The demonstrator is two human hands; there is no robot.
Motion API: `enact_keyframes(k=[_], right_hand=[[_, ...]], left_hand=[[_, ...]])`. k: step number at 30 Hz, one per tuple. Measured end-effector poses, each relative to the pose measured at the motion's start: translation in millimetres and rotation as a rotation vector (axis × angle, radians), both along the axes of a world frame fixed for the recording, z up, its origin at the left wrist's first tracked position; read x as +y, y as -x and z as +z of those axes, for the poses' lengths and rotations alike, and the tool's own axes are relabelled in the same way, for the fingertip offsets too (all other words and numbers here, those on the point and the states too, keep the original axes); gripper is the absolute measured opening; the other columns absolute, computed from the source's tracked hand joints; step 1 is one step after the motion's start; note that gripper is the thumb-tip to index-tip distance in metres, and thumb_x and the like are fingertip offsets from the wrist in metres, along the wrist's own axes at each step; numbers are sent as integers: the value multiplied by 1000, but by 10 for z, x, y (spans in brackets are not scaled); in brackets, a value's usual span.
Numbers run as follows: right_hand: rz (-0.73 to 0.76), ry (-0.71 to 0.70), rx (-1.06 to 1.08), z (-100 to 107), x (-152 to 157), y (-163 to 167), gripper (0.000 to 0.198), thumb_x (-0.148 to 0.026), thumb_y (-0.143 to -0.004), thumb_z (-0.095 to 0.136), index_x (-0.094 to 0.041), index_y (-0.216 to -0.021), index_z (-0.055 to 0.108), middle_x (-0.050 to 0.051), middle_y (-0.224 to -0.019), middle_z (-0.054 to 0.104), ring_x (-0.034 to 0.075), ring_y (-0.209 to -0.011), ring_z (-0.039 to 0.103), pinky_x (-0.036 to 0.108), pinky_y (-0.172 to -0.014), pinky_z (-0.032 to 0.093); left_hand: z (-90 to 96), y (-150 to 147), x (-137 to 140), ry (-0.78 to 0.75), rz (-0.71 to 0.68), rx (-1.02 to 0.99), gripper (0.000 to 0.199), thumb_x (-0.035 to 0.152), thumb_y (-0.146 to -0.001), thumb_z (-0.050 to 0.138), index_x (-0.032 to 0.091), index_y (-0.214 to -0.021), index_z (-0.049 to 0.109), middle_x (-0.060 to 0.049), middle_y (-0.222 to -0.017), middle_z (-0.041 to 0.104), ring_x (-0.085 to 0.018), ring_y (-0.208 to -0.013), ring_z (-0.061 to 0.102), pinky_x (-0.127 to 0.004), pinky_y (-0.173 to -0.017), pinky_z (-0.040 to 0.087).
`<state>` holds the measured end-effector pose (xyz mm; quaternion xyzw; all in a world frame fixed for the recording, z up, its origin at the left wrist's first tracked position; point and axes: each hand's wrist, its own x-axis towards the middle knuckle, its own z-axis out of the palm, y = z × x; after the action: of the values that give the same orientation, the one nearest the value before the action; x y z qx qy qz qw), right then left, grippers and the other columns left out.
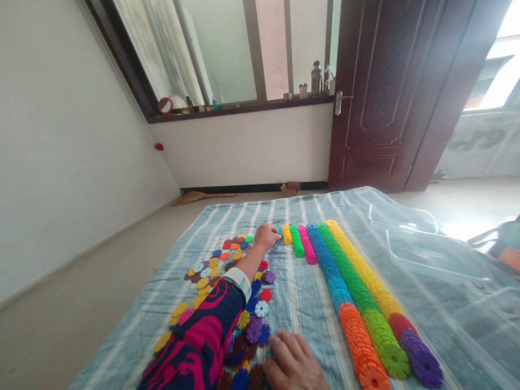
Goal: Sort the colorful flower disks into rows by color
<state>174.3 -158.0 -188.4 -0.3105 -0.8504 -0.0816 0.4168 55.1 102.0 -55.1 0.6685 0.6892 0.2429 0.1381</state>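
My left hand reaches to the far part of the cloth, fingers pinched at light blue notched plastic discs; how many it grips is hidden. Beside it lie short rows of yellow discs, green discs and pink discs. Longer overlapping rows run toward me: a blue-and-orange row, a green row and a yellow, red and purple row. My right hand rests palm down at the near edge, fingers loosely laid out, beside loose mixed discs.
A striped blue-grey cloth covers the surface. Clear plastic containers stand on the right. More loose discs spread left of my forearm. Beyond are a cardboard box, a broom and a dark red door.
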Motion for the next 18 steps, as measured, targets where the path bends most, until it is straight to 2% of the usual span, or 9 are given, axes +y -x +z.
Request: enact_keyframes(k=[6, 14, 18], right_hand=[[-14, -19, 31, 4, 0, -2, 42, -67, -86, 60, -27, -90, 69, 8, -105, 73, 30, -99, 63, 39, -77, 55], [-43, -72, 86, 62, -3, 9, 42, -67, -85, 59, -27, -86, 68, 7, -100, 74, 29, -92, 67, 38, -73, 57], [-10, -28, 31, 44, -2, 9, 43, -67, -87, 57, -26, -91, 70, 9, -103, 74, 30, -94, 66, 40, -74, 57]], left_hand=[[22, 62, -60, -36, -20, 13, 24, 16, -70, 69, 17, -92, 78, -2, -87, 76, -18, -85, 68, -26, -78, 50], [21, 94, -130, -56, -15, 57, 14, 18, -73, 68, 16, -84, 77, -3, -84, 75, -17, -82, 67, -25, -76, 48], [31, 71, -159, -70, -7, 83, 13, 19, -74, 67, 17, -83, 76, -2, -82, 75, -17, -81, 66, -25, -75, 47]])
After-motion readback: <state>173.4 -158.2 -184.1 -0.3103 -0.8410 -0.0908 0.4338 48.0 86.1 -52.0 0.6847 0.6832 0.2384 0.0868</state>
